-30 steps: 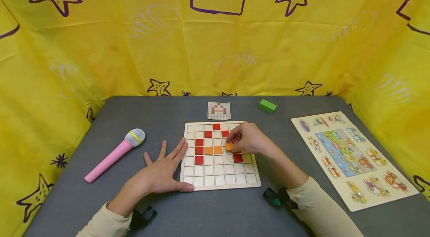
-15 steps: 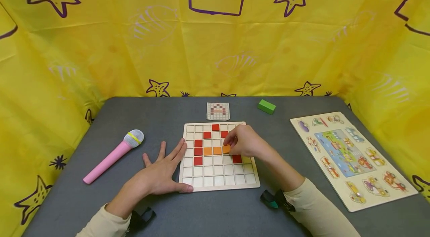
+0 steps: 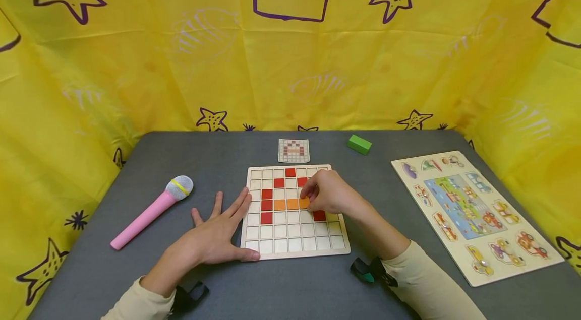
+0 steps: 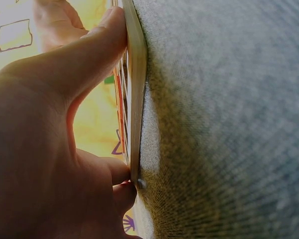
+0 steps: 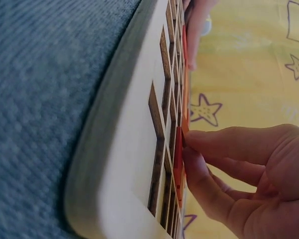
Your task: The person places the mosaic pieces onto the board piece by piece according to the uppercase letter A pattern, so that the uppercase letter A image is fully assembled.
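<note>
A wooden grid board (image 3: pixel 295 255) lies on the table with red tiles (image 3: pixel 266 217) and orange tiles (image 3: pixel 280 204) set in some of its squares. My right hand (image 3: pixel 333 193) pinches a further orange tile (image 3: pixel 303 203) between thumb and fingers, down at a square at the right end of the orange row. In the right wrist view, the fingertips (image 5: pixel 193 142) sit right at the board's surface, beside a red tile (image 5: pixel 178 157). My left hand (image 3: pixel 218 234) is spread along the board's left edge, its thumb (image 4: pixel 112 30) on the near corner.
Behind the board lies a small pattern card (image 3: pixel 293 156), with a green block (image 3: pixel 359 144) to its right. A pink toy microphone (image 3: pixel 147 219) lies at left, and a wooden picture puzzle (image 3: pixel 472 209) at right. Yellow printed cloth (image 3: pixel 290 58) surrounds the table.
My right hand has lowered the orange tile from above the board, tilted, to flatter in line with the other orange tiles. The left hand keeps its place on the board's edge.
</note>
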A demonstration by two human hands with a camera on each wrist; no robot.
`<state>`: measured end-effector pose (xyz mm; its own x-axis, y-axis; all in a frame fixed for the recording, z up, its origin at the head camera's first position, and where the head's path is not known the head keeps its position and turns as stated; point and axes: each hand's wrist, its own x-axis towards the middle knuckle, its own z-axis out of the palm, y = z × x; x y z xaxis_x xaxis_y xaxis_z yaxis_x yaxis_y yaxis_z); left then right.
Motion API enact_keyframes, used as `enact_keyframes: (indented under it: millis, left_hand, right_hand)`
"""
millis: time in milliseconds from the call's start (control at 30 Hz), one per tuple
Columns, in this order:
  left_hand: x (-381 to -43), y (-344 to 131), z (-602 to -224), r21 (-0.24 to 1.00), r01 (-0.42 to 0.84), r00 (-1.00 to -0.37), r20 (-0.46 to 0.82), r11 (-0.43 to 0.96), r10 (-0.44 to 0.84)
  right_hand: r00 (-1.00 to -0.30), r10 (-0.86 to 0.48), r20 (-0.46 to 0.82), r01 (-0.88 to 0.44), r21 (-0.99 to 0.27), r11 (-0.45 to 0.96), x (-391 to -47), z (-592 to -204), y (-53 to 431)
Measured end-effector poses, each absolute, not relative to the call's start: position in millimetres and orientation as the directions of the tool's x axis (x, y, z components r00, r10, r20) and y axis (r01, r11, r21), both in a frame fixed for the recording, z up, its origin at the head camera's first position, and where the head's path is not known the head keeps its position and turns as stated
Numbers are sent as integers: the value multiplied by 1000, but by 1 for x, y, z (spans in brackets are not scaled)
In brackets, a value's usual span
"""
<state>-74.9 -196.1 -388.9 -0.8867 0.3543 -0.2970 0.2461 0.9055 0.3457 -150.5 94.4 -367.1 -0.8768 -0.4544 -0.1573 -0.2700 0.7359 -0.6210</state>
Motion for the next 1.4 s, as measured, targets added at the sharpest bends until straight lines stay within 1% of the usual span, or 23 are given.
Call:
enact_keyframes:
  millis: [133, 600, 733, 933, 1167, 1300, 1400]
  left_hand:
    - [-75, -196, -389, 345, 247, -886, -297, 905, 355]
    - [-76, -196, -387, 348, 246, -886, -299, 905, 356]
    - [-75, -196, -388, 349, 244, -884, -303, 905, 356]
    - [-74, -196, -389, 357, 243, -884, -302, 902, 357]
    - [-75, -196, -388, 349, 237, -885, -307, 907, 349]
    - [-75, -196, -388, 358, 236, -881, -314, 903, 355]
    - [-75, -198, -386, 367, 234, -889, -294, 900, 351]
  right_hand:
    - [-879, -445, -172, -252, -625, 739, -150, -368, 94]
    - [-884, -445, -146, -265, -628, 732, -151, -371, 94]
    - [-889, -442, -121, -274, -635, 722, -150, -369, 97]
    - [-918, -391, -60, -262, -648, 715, -147, -360, 113]
    - [-938, -343, 52, -307, -589, 748, -135, -353, 147]
    - [-937, -333, 106, -338, -520, 785, -127, -350, 169]
    - [-928, -336, 162, -372, -460, 806, -125, -348, 182]
